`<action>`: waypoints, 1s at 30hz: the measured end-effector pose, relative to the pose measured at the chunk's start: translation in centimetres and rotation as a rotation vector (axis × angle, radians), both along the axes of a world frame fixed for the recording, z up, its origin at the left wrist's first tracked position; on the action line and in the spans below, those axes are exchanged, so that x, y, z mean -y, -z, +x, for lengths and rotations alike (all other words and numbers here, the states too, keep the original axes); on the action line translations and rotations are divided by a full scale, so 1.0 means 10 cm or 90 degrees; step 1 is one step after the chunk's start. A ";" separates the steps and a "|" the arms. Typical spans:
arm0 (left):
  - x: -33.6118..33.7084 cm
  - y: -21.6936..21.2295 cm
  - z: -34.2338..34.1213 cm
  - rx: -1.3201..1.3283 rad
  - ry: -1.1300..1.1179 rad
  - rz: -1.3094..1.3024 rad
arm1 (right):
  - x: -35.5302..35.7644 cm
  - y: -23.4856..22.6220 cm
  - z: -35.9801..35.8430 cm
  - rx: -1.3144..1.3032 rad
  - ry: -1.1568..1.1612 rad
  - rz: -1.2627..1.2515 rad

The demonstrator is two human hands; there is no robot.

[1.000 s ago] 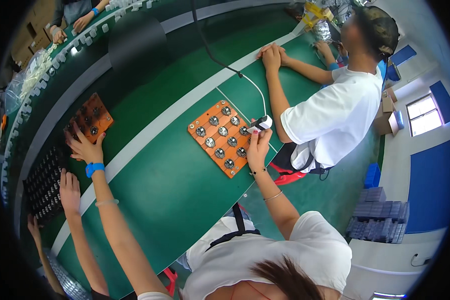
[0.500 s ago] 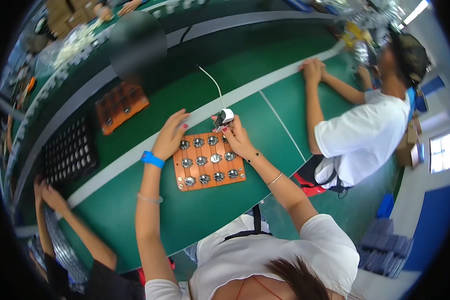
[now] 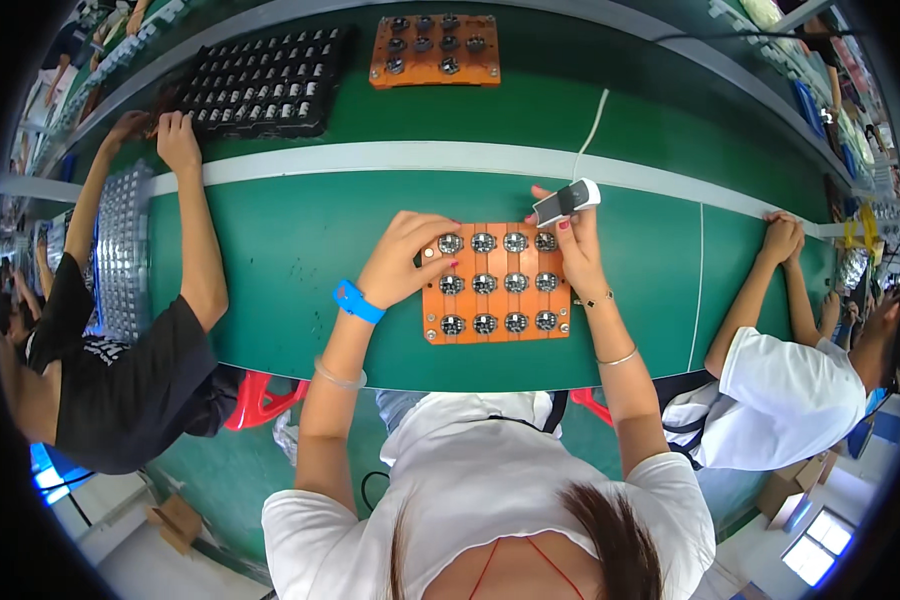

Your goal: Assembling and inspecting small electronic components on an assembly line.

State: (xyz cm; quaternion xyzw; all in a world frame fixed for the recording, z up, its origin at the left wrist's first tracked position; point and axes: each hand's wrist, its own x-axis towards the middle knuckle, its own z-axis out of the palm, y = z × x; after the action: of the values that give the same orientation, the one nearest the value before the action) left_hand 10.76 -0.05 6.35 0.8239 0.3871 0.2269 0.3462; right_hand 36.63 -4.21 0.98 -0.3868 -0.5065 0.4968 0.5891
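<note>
Left hand rests fingers curled on the left edge of the orange tray, steadying it, gripping nothing. Right hand pinches a small white tool just above the tray's top-right round part; likely working the parts in turn, so next means lowering the tip squarely onto one

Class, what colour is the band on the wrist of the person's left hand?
Bright blue: the wristband sits just behind the left hand, clearest in the head view.

A board of round parts lies between both hands, another board behind it, a tray left.
</note>
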 end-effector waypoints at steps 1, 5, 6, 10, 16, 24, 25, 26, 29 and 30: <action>0.03 0.09 -0.07 0.007 -0.001 0.022 | 0.01 0.00 -0.06 -0.007 0.005 -0.015; 0.00 0.29 -0.17 0.007 -0.020 0.138 | 0.06 -0.02 -0.08 0.101 0.056 -0.037; -0.02 0.30 -0.15 0.012 -0.025 0.137 | 0.12 0.08 -0.04 0.143 0.081 -0.058; 0.03 0.16 -0.11 0.115 -0.045 0.095 | 0.19 -0.22 -0.35 0.232 0.065 0.029; 0.14 -0.06 0.09 0.196 -0.026 0.035 | 0.24 -0.29 -0.55 0.282 0.054 0.046; 0.18 -0.11 0.16 0.186 -0.019 0.068 | 0.27 -0.32 -0.51 0.231 0.065 0.026; 0.19 -0.12 0.17 0.187 -0.016 0.071 | 0.28 -0.31 -0.51 0.219 0.067 0.023; 0.19 -0.12 0.18 0.188 -0.012 0.073 | 0.28 -0.31 -0.51 0.206 0.070 0.021; 0.19 -0.13 0.20 0.185 -0.006 0.082 | 0.29 -0.29 -0.48 0.210 0.064 0.017; 0.18 -0.14 0.20 0.185 -0.006 0.081 | 0.30 -0.29 -0.48 0.209 0.064 0.016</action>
State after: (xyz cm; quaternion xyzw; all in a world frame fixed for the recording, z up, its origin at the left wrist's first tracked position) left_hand 12.81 -1.88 7.78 0.8010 0.3213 0.3693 0.3446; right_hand 31.83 -7.18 3.93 -0.4802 -0.5824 0.3903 0.5272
